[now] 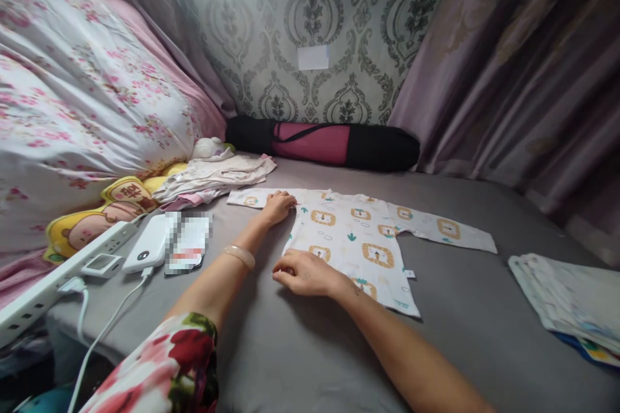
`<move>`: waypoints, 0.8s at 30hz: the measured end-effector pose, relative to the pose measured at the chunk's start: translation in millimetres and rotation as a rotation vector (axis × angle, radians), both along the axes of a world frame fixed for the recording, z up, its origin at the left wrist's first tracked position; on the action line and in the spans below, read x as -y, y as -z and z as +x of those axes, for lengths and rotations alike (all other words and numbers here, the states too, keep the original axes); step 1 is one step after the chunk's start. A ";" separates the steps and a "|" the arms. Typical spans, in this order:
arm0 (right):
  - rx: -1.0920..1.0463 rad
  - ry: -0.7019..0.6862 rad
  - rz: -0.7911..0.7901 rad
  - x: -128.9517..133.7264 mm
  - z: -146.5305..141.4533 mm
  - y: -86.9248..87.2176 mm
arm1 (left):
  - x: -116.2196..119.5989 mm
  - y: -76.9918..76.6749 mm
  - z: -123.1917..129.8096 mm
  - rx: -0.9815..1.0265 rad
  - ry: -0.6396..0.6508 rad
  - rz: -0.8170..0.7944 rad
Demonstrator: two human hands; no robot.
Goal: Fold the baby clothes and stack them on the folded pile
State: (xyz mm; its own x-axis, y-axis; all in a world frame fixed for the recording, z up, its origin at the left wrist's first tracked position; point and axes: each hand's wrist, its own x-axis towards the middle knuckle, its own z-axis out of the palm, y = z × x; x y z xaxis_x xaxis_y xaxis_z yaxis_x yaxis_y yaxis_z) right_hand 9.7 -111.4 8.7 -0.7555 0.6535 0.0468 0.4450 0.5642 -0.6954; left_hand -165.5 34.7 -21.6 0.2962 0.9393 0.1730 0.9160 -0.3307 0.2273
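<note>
A small white long-sleeved baby shirt [352,219] with orange lion faces and green leaf prints lies spread flat, its sleeves stretched to both sides. My left hand [279,208] is closed at the left armpit, its fingertips on the cloth where sleeve meets body. Below it, my right hand [306,273] has its fingers curled and its thumb near the index finger, at the lower left side of the shirt. That hand and forearm cover the shirt's lower left corner and part of the hem. A pale bangle [239,256] circles my left wrist.
Grey sheet [455,310] lies under everything. At left are a power strip [68,277], a white power bank [151,244] with cable, a blurred packet [188,242] and a clothes pile [217,177]. Folded cloths [571,297] lie at right; a black-and-pink bag [314,144] lies along the wall.
</note>
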 end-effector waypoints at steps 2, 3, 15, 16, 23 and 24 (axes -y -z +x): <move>-0.025 -0.038 -0.049 -6.9 5.7 -2.3 | 4.4 -7.1 4.0 -0.028 -0.024 0.001; -0.020 -0.017 -0.056 -11.7 9.7 -3.5 | 8.4 -11.6 8.1 -0.036 -0.045 0.020; 0.426 0.710 0.234 -43.9 44.2 31.7 | 65.6 19.0 91.4 -0.050 0.107 -0.011; 0.431 0.720 0.218 -43.5 42.8 35.2 | 64.9 22.3 89.2 -0.075 0.064 -0.016; 0.400 0.745 0.201 -42.4 37.6 39.2 | 61.3 27.8 75.4 -0.165 0.003 -0.010; 0.401 0.742 0.191 -42.2 37.9 37.7 | 62.0 27.7 75.5 -0.175 0.011 -0.005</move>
State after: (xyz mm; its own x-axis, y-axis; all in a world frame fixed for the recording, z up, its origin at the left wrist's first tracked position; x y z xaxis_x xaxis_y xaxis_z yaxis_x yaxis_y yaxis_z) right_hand 47.6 -69.2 -29.0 -0.1192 0.9925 0.0277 0.9363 0.1216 -0.3296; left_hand -90.0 -27.4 -49.3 0.3317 0.9365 0.1134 0.9380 -0.3402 0.0663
